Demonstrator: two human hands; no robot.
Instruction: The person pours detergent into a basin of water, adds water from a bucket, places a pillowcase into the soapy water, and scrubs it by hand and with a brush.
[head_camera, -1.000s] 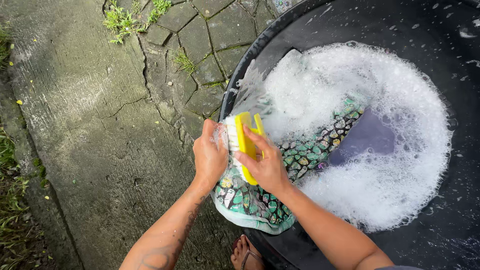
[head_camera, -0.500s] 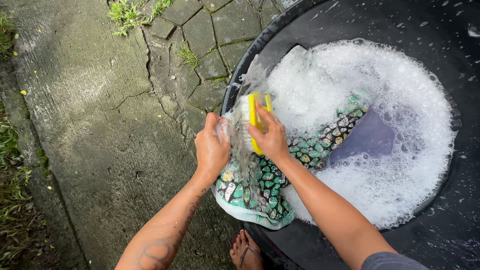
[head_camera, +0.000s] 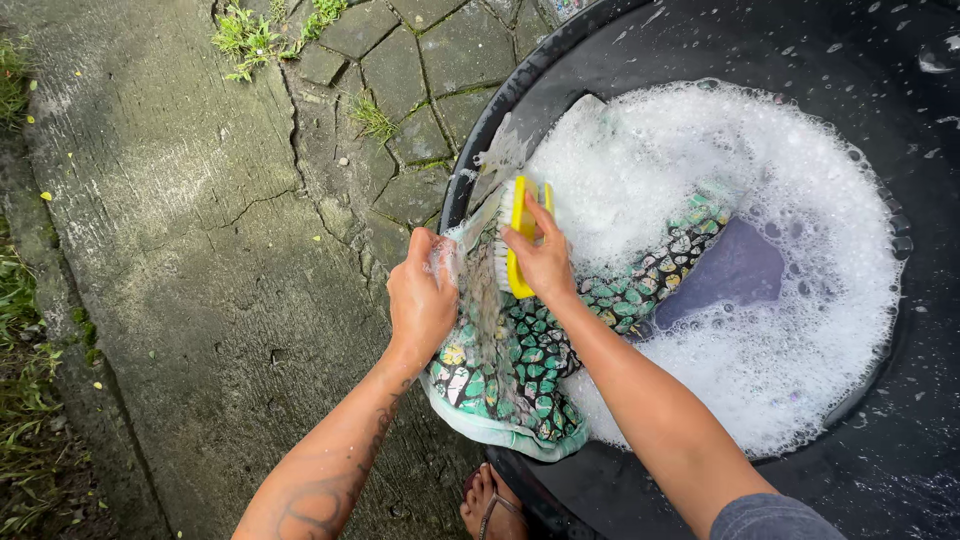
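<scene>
We see a patterned cloth (head_camera: 505, 375) in green, black and white draped over the near rim of a big black tub (head_camera: 480, 150), one end hanging outside the rim, the other trailing into the suds. Our right hand (head_camera: 545, 262) has its fingers wrapped around a yellow scrub brush (head_camera: 520, 235), bristles pressed to the cloth right at the rim. Our left hand (head_camera: 420, 300) pinches the soapy edge of the cloth just beside the brush, fingers closed on the fabric. Thick white foam (head_camera: 720, 230) fills most of the tub. Below the cloth a bare foot in a sandal (head_camera: 490, 505) stands on the cracked concrete (head_camera: 180, 250), with paving stones (head_camera: 430, 60) and weeds (head_camera: 250, 35) farther off.
</scene>
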